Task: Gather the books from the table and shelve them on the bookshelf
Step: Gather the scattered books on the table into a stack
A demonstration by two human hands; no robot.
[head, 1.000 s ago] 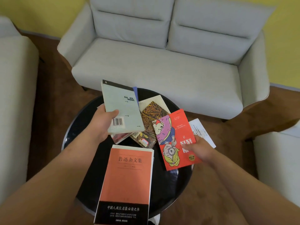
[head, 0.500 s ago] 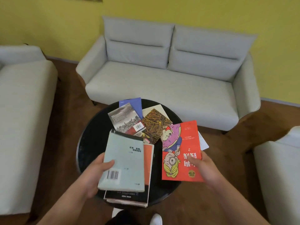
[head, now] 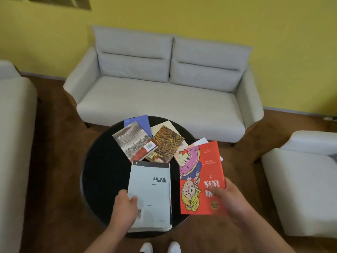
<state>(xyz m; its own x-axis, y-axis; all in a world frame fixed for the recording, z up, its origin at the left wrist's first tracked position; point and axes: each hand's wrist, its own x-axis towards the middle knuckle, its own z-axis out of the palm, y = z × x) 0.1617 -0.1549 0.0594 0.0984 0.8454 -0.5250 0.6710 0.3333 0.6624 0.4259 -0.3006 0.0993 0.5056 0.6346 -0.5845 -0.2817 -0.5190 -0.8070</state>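
Observation:
A round black table (head: 104, 172) carries several books. My left hand (head: 125, 209) grips the near left corner of a pale blue-grey book (head: 151, 190), which lies squarely on another book at the table's near edge; only a thin orange edge of that lower book shows. My right hand (head: 228, 196) holds a red book with a cartoon cover (head: 202, 172) over the table's right rim. Farther back lie a grey city-photo book (head: 133, 141), a blue book (head: 141, 122) and a brown-patterned book (head: 166, 141), overlapping each other. No bookshelf is in view.
A pale grey two-seat sofa (head: 164, 95) stands behind the table against a yellow wall. An armchair (head: 302, 179) is at the right and another seat (head: 12, 143) at the left. White papers (head: 200, 141) peek out under the red book. My shoes (head: 159, 247) touch the brown floor below.
My left hand brought the pale book back and down onto the orange book, covering it. My right hand lifted the red book slightly toward me. The view pulled back and up.

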